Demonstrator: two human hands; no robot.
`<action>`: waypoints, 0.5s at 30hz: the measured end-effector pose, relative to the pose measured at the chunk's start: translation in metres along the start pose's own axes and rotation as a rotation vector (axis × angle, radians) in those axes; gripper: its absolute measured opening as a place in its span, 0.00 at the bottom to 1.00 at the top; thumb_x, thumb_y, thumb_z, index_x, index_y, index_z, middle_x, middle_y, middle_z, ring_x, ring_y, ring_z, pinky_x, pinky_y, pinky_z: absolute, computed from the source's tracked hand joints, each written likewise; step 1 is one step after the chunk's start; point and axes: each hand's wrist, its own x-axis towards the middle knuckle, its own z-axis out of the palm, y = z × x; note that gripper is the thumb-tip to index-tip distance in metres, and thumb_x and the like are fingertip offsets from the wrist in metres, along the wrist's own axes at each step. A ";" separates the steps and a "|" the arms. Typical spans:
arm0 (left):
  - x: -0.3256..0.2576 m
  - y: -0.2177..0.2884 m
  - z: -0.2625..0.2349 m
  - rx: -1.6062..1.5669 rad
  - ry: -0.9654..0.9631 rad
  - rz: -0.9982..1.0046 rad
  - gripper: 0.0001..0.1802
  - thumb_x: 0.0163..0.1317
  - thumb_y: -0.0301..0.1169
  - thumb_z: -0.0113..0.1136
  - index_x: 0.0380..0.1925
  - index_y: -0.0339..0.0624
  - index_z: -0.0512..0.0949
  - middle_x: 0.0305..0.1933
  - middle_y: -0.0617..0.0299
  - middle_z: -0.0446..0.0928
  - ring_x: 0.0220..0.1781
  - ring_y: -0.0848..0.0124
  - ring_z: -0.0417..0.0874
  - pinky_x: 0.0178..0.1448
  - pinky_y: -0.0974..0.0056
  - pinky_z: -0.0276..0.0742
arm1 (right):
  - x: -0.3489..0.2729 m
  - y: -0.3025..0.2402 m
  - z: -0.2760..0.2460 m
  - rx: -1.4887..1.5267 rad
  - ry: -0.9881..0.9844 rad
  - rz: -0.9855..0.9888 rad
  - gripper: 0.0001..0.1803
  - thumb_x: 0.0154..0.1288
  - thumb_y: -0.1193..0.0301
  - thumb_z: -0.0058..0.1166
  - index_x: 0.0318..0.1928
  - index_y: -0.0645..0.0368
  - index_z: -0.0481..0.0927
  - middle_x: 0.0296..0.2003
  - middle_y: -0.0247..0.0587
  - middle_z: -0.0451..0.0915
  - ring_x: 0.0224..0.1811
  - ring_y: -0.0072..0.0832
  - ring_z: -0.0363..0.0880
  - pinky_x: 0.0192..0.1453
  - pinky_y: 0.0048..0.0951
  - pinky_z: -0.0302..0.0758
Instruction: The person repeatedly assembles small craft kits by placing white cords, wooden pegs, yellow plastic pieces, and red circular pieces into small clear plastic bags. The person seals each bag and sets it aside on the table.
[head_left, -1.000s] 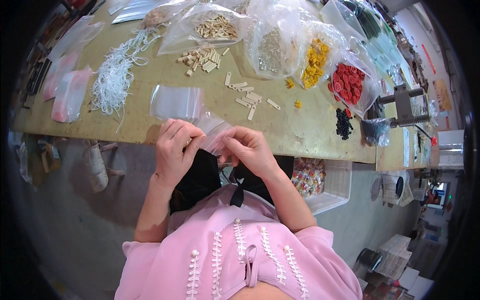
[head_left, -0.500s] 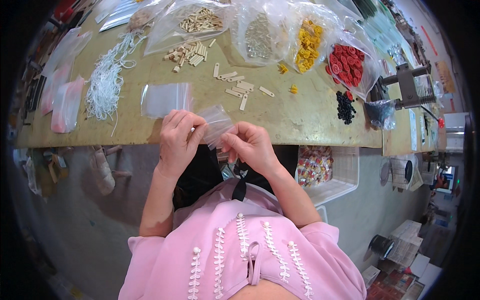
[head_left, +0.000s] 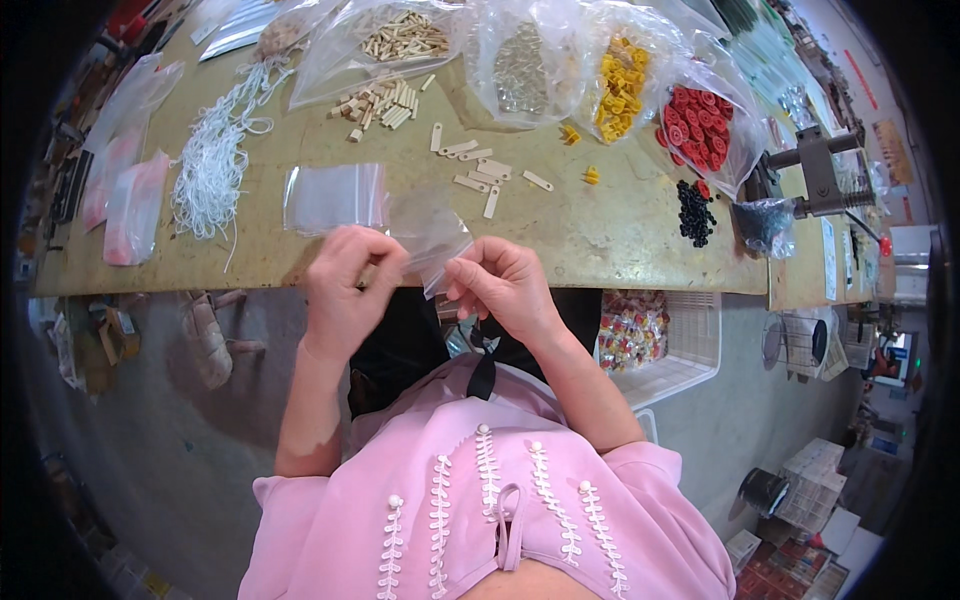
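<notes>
A small clear plastic zip bag [head_left: 428,232] is held up at the table's front edge. My right hand [head_left: 505,285] pinches its right side between thumb and fingers. At the bag's left edge, my left hand [head_left: 350,285] is closed with curled, slightly blurred fingers. Whether they grip the bag or something small is hidden. Just beyond my left hand lies a flat stack of clear zip bags [head_left: 335,197] on the table.
Loose flat wooden pieces [head_left: 480,168] lie mid-table, near short wooden sticks [head_left: 385,105]. White string [head_left: 210,165] is heaped at left. Opened bags hold yellow parts [head_left: 620,85] and red discs [head_left: 695,130]. Black beads [head_left: 694,213] and a metal clamp-like tool [head_left: 820,175] are at right.
My left hand has shifted slightly left and its fingers have curled more. The white speck seen between its fingers no longer shows. My right hand still pinches the bag, which looks more spread out.
</notes>
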 end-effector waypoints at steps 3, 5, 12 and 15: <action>-0.002 0.022 0.011 -0.075 -0.087 -0.088 0.12 0.58 0.28 0.78 0.38 0.37 0.84 0.35 0.58 0.83 0.40 0.62 0.87 0.45 0.60 0.84 | 0.000 0.002 0.004 -0.009 0.030 -0.025 0.10 0.78 0.68 0.63 0.39 0.62 0.83 0.28 0.35 0.87 0.22 0.16 0.83 0.21 0.16 0.72; -0.001 0.025 0.014 -0.088 -0.119 -0.117 0.13 0.58 0.31 0.80 0.37 0.37 0.85 0.36 0.58 0.84 0.38 0.63 0.88 0.46 0.60 0.86 | -0.001 0.000 0.005 -0.031 0.053 -0.031 0.11 0.78 0.68 0.64 0.38 0.62 0.83 0.28 0.36 0.87 0.22 0.16 0.83 0.21 0.17 0.71; -0.009 0.018 0.026 0.023 -0.066 0.017 0.06 0.58 0.24 0.74 0.34 0.39 0.85 0.29 0.60 0.82 0.31 0.66 0.86 0.36 0.62 0.81 | -0.006 -0.009 0.012 -0.156 0.122 0.018 0.12 0.77 0.68 0.64 0.37 0.63 0.83 0.26 0.35 0.86 0.21 0.18 0.83 0.21 0.18 0.72; -0.009 0.024 0.027 0.061 -0.039 -0.020 0.04 0.61 0.19 0.70 0.34 0.38 0.84 0.28 0.60 0.81 0.27 0.72 0.82 0.32 0.66 0.78 | -0.016 -0.014 0.010 -0.188 0.085 0.055 0.12 0.78 0.68 0.63 0.36 0.63 0.83 0.26 0.34 0.85 0.21 0.18 0.82 0.21 0.19 0.73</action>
